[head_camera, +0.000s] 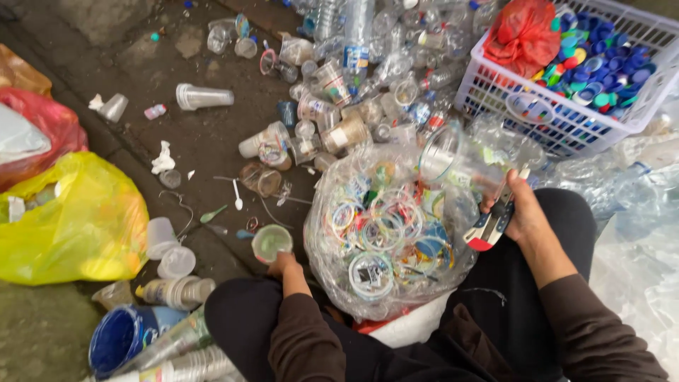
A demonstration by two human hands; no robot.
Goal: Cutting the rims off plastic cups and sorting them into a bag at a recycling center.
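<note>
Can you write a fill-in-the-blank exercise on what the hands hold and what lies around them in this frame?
1. The left hand grips a clear plastic ____.
2. The right hand holds a small cutter and a clear cup above a transparent bag full of plastic ____.
3. The white basket holds bottle caps and a crumpled ____ bag.
4. On the left of the ground lies a ____ plastic bag beside a red one.

Missing words: cup; rings; red; yellow
</note>
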